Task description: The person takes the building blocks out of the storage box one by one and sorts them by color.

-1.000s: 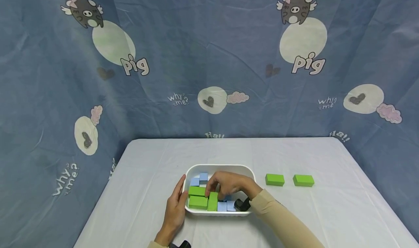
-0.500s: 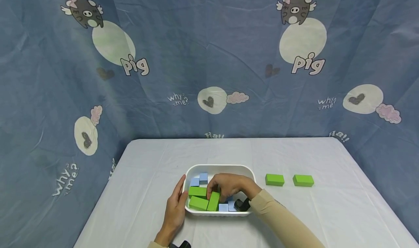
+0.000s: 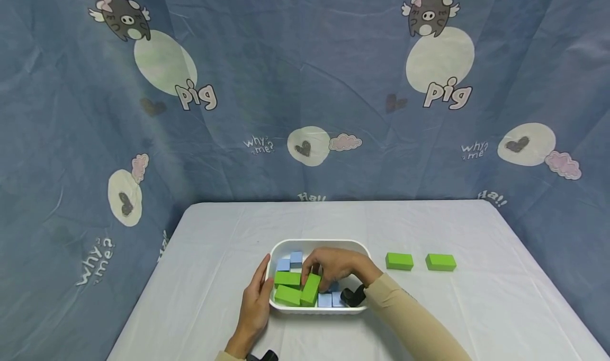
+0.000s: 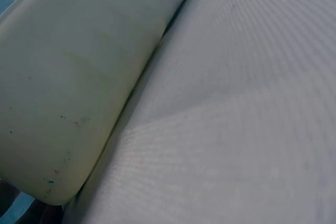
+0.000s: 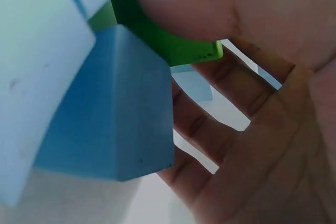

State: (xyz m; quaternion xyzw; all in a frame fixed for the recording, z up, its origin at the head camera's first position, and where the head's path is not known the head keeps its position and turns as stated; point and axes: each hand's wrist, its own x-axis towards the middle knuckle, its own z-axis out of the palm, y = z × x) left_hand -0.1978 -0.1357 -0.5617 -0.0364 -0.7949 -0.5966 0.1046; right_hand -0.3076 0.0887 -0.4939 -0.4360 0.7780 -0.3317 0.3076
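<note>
Blue cloth [image 3: 305,86] printed with pigs, clouds and lettering hangs behind the white-covered tabletop [image 3: 214,276] on my head feed. Near the middle of that surface I see a white tray [image 3: 319,311]. At its left end, the left hand [image 3: 254,304] rests against the side, fingers extended and thumb at the rim. The right hand [image 3: 332,264] reaches down into the tray, fingers curled and pinching a green block [image 3: 310,290], which leans at an angle. Just left of it lie two more green blocks [image 3: 288,296], one behind the other. Two light-blue blocks [image 3: 296,259] sit in the far left corner, and near-side blue blocks [image 3: 325,300] lie below the right hand, partly hidden. Outside, to the tray's right, two loose green blocks [image 3: 440,262] lie apart from each other.

My left wrist feed is filled by the tray's outer wall, speckled with small coloured marks, beside the white cover.

On my right wrist feed, the thumb presses the pinched block from above, with fingers on its other side. A blue block [image 5: 115,114] stands close in front, and a paler face, blurred, crosses the left edge.
</note>
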